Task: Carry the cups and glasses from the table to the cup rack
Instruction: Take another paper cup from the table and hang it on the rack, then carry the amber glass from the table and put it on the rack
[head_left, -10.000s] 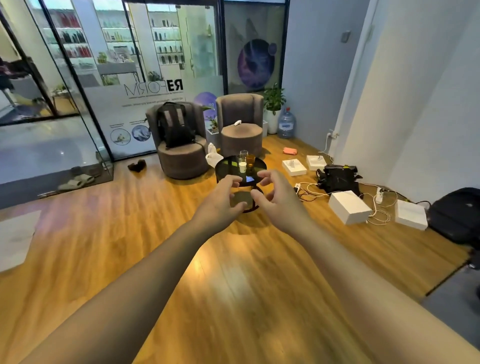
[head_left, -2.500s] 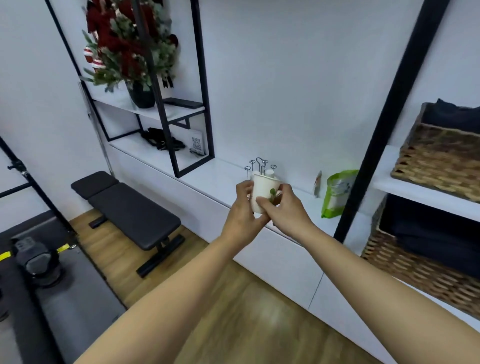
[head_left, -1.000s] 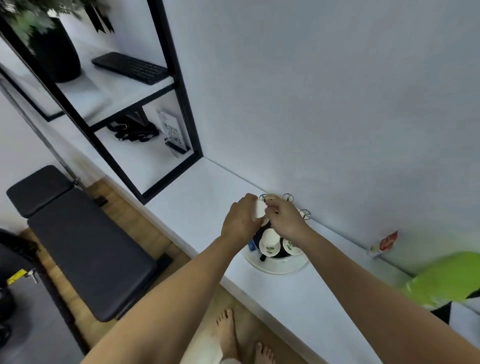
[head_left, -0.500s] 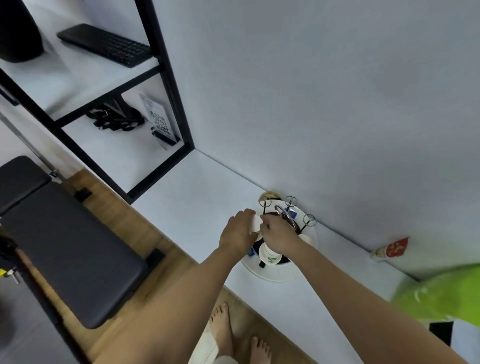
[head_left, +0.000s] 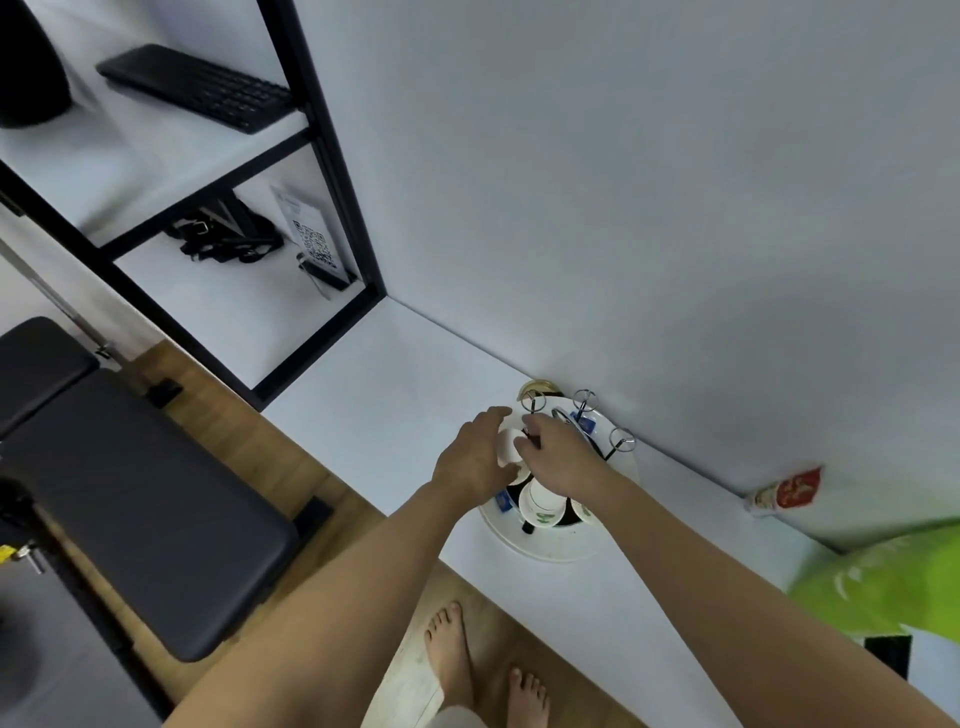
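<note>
The cup rack (head_left: 558, 543) is a round white tray with upright wire posts, standing on the white counter against the wall. A white cup (head_left: 508, 448) sits at the rack's left side, held between both my hands. My left hand (head_left: 475, 457) wraps its outer side, and my right hand (head_left: 558, 457) pinches its rim from the right. Two more white cups with green leaf prints hang upside down on the rack: one (head_left: 540, 506) just below my right hand, one (head_left: 584, 512) partly hidden under my right wrist. Three wire posts (head_left: 584, 402) stand bare at the back.
The white counter (head_left: 363, 410) runs along the grey wall. A black frame shelf (head_left: 332, 171) at left holds a keyboard (head_left: 200, 85) and a QR-code sign (head_left: 311, 239). A dark bench (head_left: 130, 483) stands on the wood floor. A green bag (head_left: 883, 582) and a red packet (head_left: 787, 491) lie right.
Over the last second both hands lowered the white cup from above the posts to the rack's left side. Earlier I carried it from the round table to this counter.
</note>
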